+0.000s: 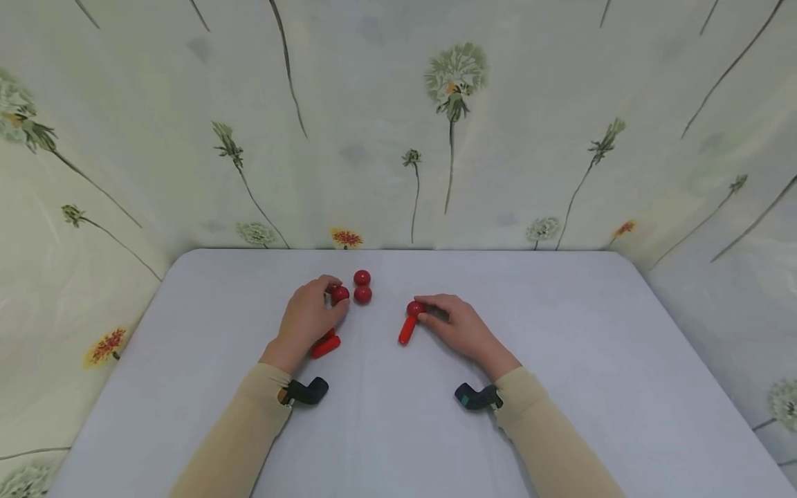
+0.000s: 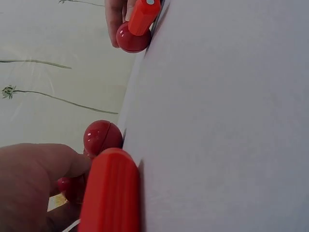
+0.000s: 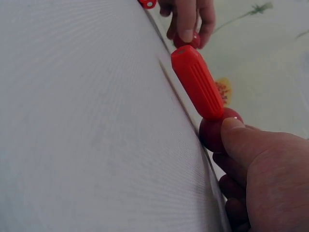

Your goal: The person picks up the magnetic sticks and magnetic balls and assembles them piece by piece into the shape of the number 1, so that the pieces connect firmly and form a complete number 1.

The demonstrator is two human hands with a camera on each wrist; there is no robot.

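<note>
My left hand [image 1: 310, 312] holds a glossy red ball [image 1: 340, 294] between thumb and fingers, close over the white table. Near that hand, two more red balls [image 1: 362, 294] touch one another, one behind the other. Under the left palm lie ribbed red rods [image 1: 326, 346], partly hidden by the hand. My right hand [image 1: 457, 325] pinches another red ball [image 3: 211, 133] between thumb and fingers. A ribbed red rod [image 3: 195, 82] sticks out from this ball, and its free end shows a small metallic disc [image 2: 150, 2] in the left wrist view.
The white table [image 1: 560, 311] reaches back to a curtain [image 1: 373, 124] printed with dandelions. A black wrist camera [image 1: 308, 392] sits on the left wrist, another black camera [image 1: 476, 397] on the right.
</note>
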